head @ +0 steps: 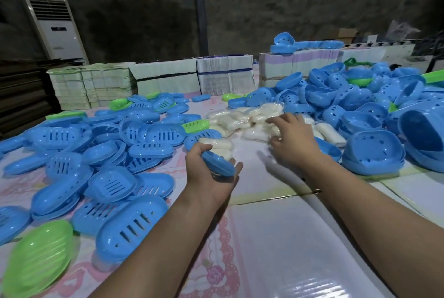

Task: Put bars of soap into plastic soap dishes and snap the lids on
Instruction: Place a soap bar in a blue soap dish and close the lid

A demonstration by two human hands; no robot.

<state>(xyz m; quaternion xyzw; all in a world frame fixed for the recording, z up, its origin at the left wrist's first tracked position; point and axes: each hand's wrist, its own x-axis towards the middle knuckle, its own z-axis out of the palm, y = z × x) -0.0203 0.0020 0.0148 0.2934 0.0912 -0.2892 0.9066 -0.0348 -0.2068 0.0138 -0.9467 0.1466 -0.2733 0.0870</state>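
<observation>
Cluttered table (276, 237): left hand (211, 177) grips a blue oval dish (218, 163) angled down-right; right hand (292, 140) fingers curl into wrapped soaps (242, 121).

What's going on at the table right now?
A person is packing soap. The left hand holds a blue dish, tilted, with no soap visible in it. The right hand reaches over the pile of wrapped soap bars in the middle of the table, fingers touching one. Slotted blue pieces lie heaped on the left, deeper blue dishes on the right.
</observation>
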